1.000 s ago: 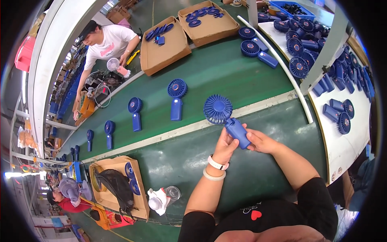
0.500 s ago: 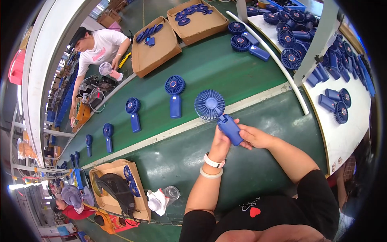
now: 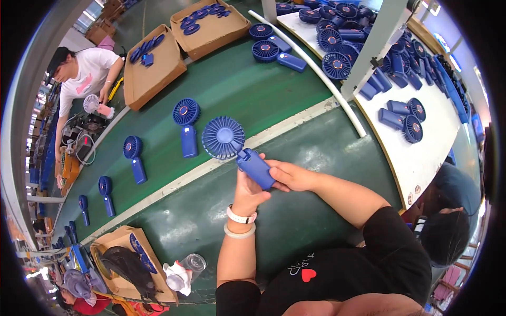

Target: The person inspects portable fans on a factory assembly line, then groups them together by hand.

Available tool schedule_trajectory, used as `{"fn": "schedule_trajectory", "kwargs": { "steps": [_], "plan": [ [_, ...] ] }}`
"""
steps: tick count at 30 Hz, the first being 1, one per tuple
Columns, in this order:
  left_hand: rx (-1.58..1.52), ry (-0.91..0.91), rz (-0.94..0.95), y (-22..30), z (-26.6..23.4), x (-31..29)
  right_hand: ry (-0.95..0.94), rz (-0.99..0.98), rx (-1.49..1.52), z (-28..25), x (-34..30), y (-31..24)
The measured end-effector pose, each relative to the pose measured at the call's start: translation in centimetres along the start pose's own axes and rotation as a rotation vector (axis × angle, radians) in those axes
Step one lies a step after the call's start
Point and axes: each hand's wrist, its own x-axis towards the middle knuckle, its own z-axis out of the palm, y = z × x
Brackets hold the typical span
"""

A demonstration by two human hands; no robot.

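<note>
A blue handheld fan [image 3: 256, 167] is held over the green table, its round grille tipped up and away to the left of its handle. My left hand [image 3: 250, 193] wraps the handle from below and the left, with a white band and a pale bangle on that wrist. My right hand [image 3: 293, 176] grips the handle's right side, thumb lying on its face. Just beyond lies another blue fan [image 3: 188, 141] on the green belt, and further fans such as this one [image 3: 138, 171] follow in a row toward the far left.
Two cardboard trays [image 3: 174, 79] of fan parts stand beyond the belt. On the right, a white table [image 3: 437, 131] carries many blue fans behind a metal post [image 3: 371, 58]. A clear cup [image 3: 196, 263] and cardboard box [image 3: 97, 243] sit at lower left. A co-worker [image 3: 89, 68] works far left.
The view has swung, so the scene sits further left in the picture. Both hands still hold the fan in much the same pose. A dark-haired head shows at the right.
</note>
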Motion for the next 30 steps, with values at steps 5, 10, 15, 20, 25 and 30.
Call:
{"fn": "schedule_trajectory", "kwargs": {
  "steps": [5,10,15,20,25,30],
  "plan": [
    [0.014,0.241,0.128,-0.9,-1.2,0.1,0.076,-0.041,0.029,0.3,-0.1,0.8],
    [0.142,0.311,0.219,-1.0,-1.2,0.0,0.164,-0.027,-0.145,0.1,-0.3,0.2],
    [0.42,0.337,0.237,-1.2,-0.8,0.0,0.28,-0.079,-0.571,0.6,-0.3,-0.9],
    [0.454,0.42,0.183,-1.2,-1.3,-0.3,0.283,-0.062,-0.602,0.8,-0.4,-1.5],
    [0.225,0.462,0.214,-1.0,-2.0,-0.4,0.219,0.002,-0.531,0.8,-0.5,-1.4],
    [-0.105,0.119,0.039,0.2,-0.8,0.2,0.102,-0.03,-0.233,0.2,-0.4,0.0]
  ]
}}
